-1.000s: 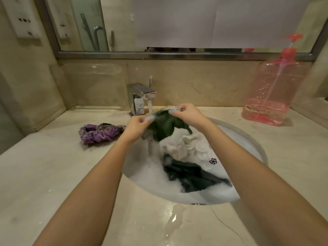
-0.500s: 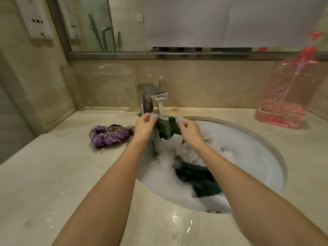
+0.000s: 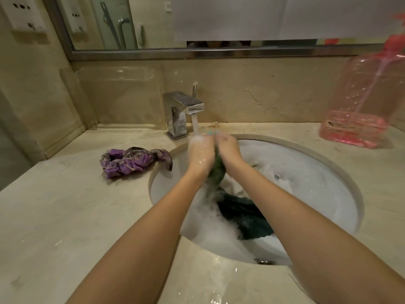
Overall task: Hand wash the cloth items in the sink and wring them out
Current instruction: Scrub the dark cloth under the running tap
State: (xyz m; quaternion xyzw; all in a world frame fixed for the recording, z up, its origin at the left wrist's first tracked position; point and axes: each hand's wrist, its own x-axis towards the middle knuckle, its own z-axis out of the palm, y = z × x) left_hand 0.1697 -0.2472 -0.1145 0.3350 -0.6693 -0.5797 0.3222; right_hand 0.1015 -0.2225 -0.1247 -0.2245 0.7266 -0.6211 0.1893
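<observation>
Two hands, left hand (image 3: 200, 153) & right hand (image 3: 229, 150), pressed together, clamped on green cloth (image 3: 215, 174). Rub w/ tap stream (image 3: 195, 122) hitting grip's top; let tail below drip into sink (image 3: 328, 194).

Beige marble counter (image 3: 54, 216) from 7 to 4 o'clock, wet sheen at 6. Matching marble wall (image 3: 263, 91) at 12. Metal-framed mirror (image 3: 98, 23) above it, white sheet (image 3: 241, 16) covering its middle. Socket plate (image 3: 24, 14) at 10. Warm, dim light.

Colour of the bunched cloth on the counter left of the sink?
The purple cloth has darker patterned edging; seen in the head view.
</observation>
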